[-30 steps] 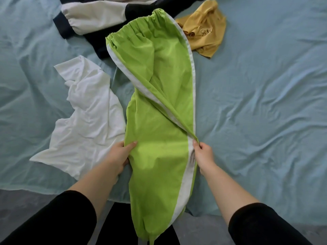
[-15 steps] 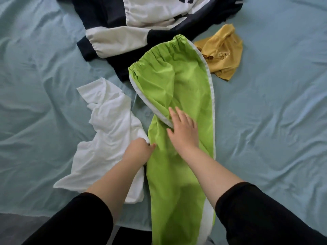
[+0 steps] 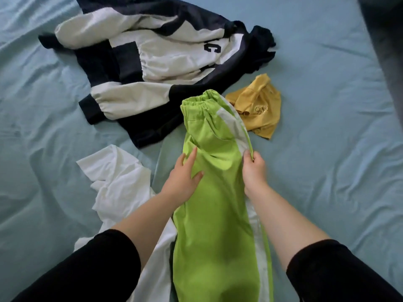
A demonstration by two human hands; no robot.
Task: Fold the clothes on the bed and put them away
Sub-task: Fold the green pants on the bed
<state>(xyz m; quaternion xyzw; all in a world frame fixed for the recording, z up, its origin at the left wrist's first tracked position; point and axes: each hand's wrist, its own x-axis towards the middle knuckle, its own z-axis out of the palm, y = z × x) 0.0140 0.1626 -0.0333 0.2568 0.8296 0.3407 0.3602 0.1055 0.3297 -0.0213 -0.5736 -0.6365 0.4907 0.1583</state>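
Lime-green trousers with a white side stripe lie lengthwise on the light blue bed sheet, waistband at the far end. My left hand lies flat on the trousers' left side with straight fingers. On the right edge, my right hand pinches the white-striped seam. A white shirt lies crumpled to the left, partly under my left arm. Behind the trousers sprawls a navy and white jacket. A small mustard-yellow garment sits just right of the waistband.
Wrinkled bare sheet spreads to the right and far left of the clothes. A dark grey shape fills the top right corner. The trousers' lower end runs out of view at the bottom of the frame.
The trousers' folded-over leg now lies flatter and narrower. My right hand moved from the trousers' middle to the right seam and pinched it. My left hand went from the left edge onto the fabric, fingers flat.
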